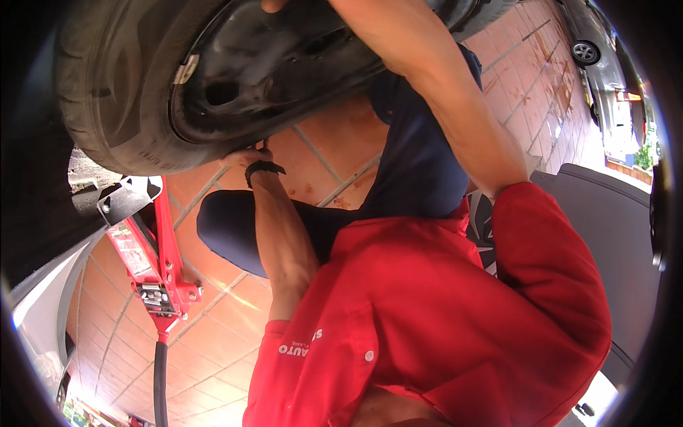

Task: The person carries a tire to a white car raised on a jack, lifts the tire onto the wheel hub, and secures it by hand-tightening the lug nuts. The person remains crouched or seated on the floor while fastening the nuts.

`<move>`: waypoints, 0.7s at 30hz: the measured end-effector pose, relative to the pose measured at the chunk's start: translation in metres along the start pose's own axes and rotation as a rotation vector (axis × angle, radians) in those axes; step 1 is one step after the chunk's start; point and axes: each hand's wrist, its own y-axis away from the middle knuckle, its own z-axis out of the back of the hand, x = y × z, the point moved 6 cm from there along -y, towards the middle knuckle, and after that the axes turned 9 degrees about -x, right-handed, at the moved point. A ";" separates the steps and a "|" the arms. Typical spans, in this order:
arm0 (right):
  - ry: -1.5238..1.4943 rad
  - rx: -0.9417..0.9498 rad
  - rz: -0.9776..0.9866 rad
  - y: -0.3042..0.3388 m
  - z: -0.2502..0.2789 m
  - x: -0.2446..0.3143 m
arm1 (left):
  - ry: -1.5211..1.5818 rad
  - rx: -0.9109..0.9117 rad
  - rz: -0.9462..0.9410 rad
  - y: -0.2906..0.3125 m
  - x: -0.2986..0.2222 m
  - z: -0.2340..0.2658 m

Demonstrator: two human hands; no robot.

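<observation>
A car wheel (pixel 284 64) with a dark steel rim and a worn black tyre (pixel 99 92) stands in front of me, leaning across the upper left. My left hand (pixel 247 156), with a dark band at the wrist, grips the underside of the tyre; its fingers are partly hidden there. My right arm reaches over the wheel to the top edge of the view. Only a fingertip of my right hand (pixel 273 4) shows against the rim, and the rest is cut off. A silver wheel weight (pixel 187 70) sits on the rim's edge.
A red floor jack (pixel 153 263) with a black-sleeved handle (pixel 161 377) stands at the left, its head beneath the car. My dark-trousered legs (pixel 413 156) are folded on orange floor tiles (pixel 334 142). A grey panel (pixel 605 242) is at my right; a parked car (pixel 605 78) stands beyond.
</observation>
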 end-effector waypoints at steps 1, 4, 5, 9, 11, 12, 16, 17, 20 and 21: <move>-0.041 -0.019 -0.031 -0.002 0.008 0.000 | 0.002 0.001 -0.006 0.001 -0.001 0.001; 0.026 -0.187 0.377 0.012 0.006 -0.008 | -0.012 0.005 -0.010 0.005 0.002 0.004; 0.081 -0.214 0.561 0.019 0.010 -0.020 | -0.013 0.010 -0.010 0.006 0.002 0.004; 0.294 -0.699 1.033 0.054 0.112 -0.066 | -0.016 0.008 -0.006 0.006 0.005 0.009; 0.033 -1.027 1.075 0.079 0.182 -0.108 | -0.024 0.009 -0.004 0.004 0.006 0.009; 0.179 -1.169 1.073 0.068 0.200 -0.130 | -0.033 0.015 -0.008 0.004 0.006 0.009; 0.528 -1.319 0.935 0.005 0.227 -0.203 | -0.042 0.019 -0.008 0.002 0.011 0.010; 0.419 -1.345 0.993 -0.011 0.231 -0.214 | -0.037 0.020 -0.008 0.001 0.013 0.010; 0.285 -1.459 0.915 -0.036 0.235 -0.236 | -0.040 0.033 -0.021 -0.010 0.017 0.013; 0.269 -1.499 0.926 -0.037 0.235 -0.236 | -0.037 0.031 -0.028 -0.017 0.019 0.015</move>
